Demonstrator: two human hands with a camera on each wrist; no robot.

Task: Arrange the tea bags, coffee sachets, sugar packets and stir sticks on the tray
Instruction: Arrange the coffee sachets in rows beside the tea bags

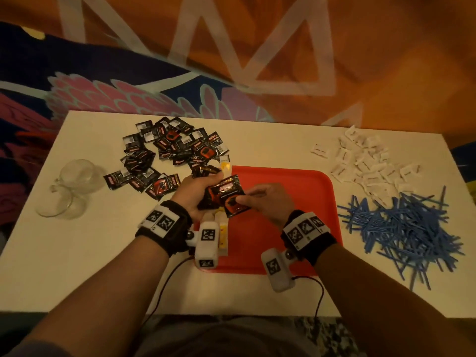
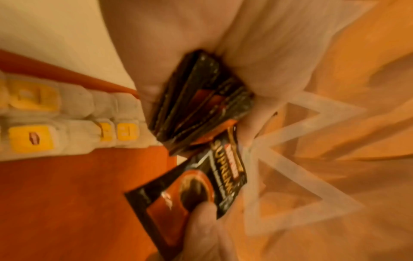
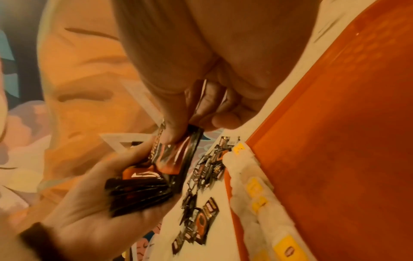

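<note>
Black coffee sachets (image 1: 209, 195) sit stacked in my curled left hand (image 1: 195, 193) while my right hand (image 1: 268, 202) pinches one sachet (image 1: 233, 199) above the red tray (image 1: 296, 202).

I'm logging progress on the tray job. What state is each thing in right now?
Left hand: grips a stack of coffee sachets.
Right hand: pinches one coffee sachet.
Tea bags: in rows along the red tray's left edge.
Sugar packets: off tray.
Stir sticks: off tray.

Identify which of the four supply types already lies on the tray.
The tea bags, white with yellow tags, lined along the red tray's left edge; the others lie on the table.
</note>
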